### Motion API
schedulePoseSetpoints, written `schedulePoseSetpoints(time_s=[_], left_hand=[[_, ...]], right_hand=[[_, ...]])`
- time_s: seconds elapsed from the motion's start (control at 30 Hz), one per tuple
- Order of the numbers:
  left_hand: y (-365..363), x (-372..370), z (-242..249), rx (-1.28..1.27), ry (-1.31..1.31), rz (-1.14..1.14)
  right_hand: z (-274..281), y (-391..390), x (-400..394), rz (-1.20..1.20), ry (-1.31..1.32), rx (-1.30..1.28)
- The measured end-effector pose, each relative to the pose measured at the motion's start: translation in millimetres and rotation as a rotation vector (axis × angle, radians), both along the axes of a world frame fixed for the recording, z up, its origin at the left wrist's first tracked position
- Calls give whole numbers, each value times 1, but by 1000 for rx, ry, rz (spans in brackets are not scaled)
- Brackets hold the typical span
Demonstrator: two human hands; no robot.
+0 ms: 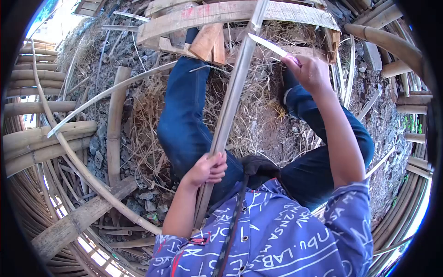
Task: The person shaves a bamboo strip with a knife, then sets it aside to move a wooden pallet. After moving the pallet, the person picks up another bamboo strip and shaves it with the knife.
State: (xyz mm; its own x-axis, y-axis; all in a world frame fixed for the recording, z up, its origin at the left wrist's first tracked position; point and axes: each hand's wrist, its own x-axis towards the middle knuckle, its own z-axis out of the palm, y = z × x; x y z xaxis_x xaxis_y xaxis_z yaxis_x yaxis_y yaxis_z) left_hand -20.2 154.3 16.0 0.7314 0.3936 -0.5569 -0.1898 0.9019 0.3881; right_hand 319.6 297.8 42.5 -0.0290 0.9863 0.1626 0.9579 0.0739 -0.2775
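My left hand is wrapped around the lower part of a long split bamboo strip. The strip slants up from my lap, between my legs, and its far end crosses over a curved wooden plank. In my right hand is a knife, with my fingers closed round its handle. The blade points up and left, its tip overlapping the strip's edge just below the plank. Most of the handle is hidden in my fist.
Wooden blocks support the plank. Shavings cover the ground between my legs. A thin bamboo strip and a standing bamboo post are on the left. Stacked bamboo poles line the left side; a thick pole juts in at upper right.
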Motion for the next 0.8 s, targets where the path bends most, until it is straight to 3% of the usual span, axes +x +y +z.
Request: schedulePoseSetpoints(time_s=[0.07,0.13,0.23,0.37,0.67,0.73,0.77,0.8], left_hand=[[8,13,-4,-40,-30,6],[10,17,-3,-59,-40,-1],[7,14,-2,-82,-25,17],[4,13,-3,-43,-17,-18],[11,14,-3,-57,-64,-2],[6,11,-5,-21,-62,-20],[1,8,-5,-14,-63,-23],[-4,4,-4,-24,-49,-30]], right_hand=[[30,-24,-49,-41,149,-21],[16,-42,-70,174,180,35],[2,-71,-99,410,86,-209],[-28,-46,-80,304,25,-165],[-38,-25,-71,359,-5,-6],[-40,-7,-65,-21,69,-47],[-23,5,-41,-205,211,-217],[-15,7,-19,-134,114,-142]])
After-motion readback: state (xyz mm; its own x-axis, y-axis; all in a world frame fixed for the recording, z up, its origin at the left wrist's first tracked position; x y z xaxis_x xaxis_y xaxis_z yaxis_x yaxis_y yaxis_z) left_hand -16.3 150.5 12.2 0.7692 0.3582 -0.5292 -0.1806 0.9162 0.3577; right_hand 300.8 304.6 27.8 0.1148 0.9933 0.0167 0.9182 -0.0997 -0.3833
